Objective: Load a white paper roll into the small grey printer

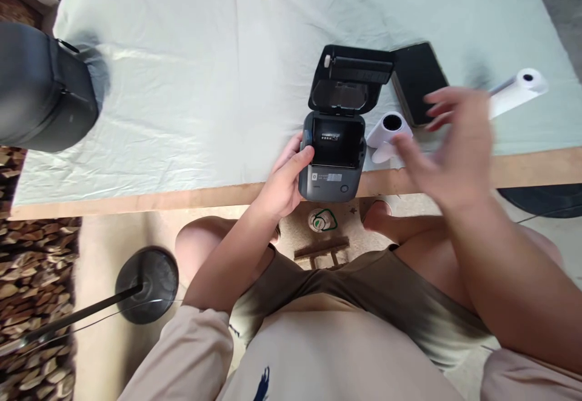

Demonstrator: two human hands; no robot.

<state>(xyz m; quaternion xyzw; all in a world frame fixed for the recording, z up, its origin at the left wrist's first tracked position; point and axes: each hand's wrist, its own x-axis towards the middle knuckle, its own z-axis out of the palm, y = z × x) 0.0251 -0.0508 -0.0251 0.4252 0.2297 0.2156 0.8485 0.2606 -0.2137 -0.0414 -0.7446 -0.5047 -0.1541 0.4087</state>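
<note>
The left hand (284, 183) grips the small grey printer (333, 162) at the table's near edge, its thumb on the top left corner and the other fingers curled round the left side. The printer's lid (350, 80) stands tipped back beyond the fingers, and the open paper bay (339, 143) just right of the thumb looks empty, showing only a dark hollow with a small label on its back wall.

The right hand (448, 146) hovers blurred above the table edge, fingers spread and holding nothing. Just left of its fingertips lies a white paper roll (388, 131), its core hole facing up. Behind the fingers sits a flat black box (416, 83), closed; its contents cannot be seen. Farther right lies a second white roll (518, 89) on the pale cloth (204, 74). A black case (43, 89) sits well away to the left.
</note>
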